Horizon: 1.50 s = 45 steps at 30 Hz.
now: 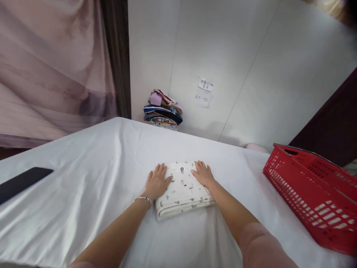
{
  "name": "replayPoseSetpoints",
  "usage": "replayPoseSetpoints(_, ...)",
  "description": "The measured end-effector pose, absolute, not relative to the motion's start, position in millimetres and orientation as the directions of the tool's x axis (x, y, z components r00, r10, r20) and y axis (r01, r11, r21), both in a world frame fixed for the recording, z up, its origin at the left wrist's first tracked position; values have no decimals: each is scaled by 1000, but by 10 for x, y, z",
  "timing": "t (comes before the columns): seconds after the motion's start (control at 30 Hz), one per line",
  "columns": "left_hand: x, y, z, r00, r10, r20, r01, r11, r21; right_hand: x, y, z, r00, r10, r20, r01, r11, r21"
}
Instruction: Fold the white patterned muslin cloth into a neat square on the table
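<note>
A folded white cloth (181, 190) with small printed figures lies in front of me, its layers showing along the near edge. My left hand (157, 182) rests flat on its left side, fingers stretched forward and thumb out over the print. On the far right part of the cloth lies my right hand (203, 173), palm down with the fingers apart. Neither hand grips the fabric. Under the cloth spreads a white sheet (92, 186) that covers the table.
A red plastic basket (309, 193) stands at the right. To the left lies a dark flat object (25, 180). Behind the table's far edge, a stack of folded clothes (163, 109) sits against the white wall (212, 44), which bears paper notes (202, 99). A pinkish curtain (50, 67) hangs at left.
</note>
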State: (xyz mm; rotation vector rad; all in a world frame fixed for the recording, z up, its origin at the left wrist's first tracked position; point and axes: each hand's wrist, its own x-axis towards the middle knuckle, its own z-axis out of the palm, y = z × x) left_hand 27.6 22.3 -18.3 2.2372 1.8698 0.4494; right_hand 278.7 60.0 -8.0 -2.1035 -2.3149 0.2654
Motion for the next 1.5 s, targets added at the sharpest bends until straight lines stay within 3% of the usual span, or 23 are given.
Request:
replayPoseSetpoints(0.27,270,238,-202,160,980,119,925,-191,328,2821,678,-28,-124,981,-149,962,82,-262)
replayPoseSetpoints(0.47,273,226,-158,166,981,96,926,-189,326,3038,593,26,36,998,-49,843,-57,-535)
replayPoseSetpoints(0.57,265,254,-108,162,984,69,915,-176,363,3222,382,8,139,988,-73,731,-152,-666)
replayPoseSetpoints(0.73,205,437,10,98,992,83,915,-122,384,3470,-36,-16,234,959,-162,741,-284,-609)
replayPoseSetpoints(0.87,136,612,85,77,997,-17,925,-65,375,3560,-199,-3,239,943,-230,749,-330,-575)
replayPoseSetpoints(0.97,99,711,111,72,997,-32,930,-55,363,3576,-217,4,225,940,-257,737,-336,-587)
replayPoseSetpoints(1.13,29,771,144,35,997,-65,891,-1,455,3575,-167,11,201,940,-276,668,-337,-664)
replayPoseSetpoints(1.4,-244,479,153,-108,986,-128,780,164,604,3462,501,123,162,979,-121,653,-199,-731)
replayPoseSetpoints(1.5,-316,346,123,-180,975,-128,758,221,614,3339,734,53,138,989,-56,711,-138,-690)
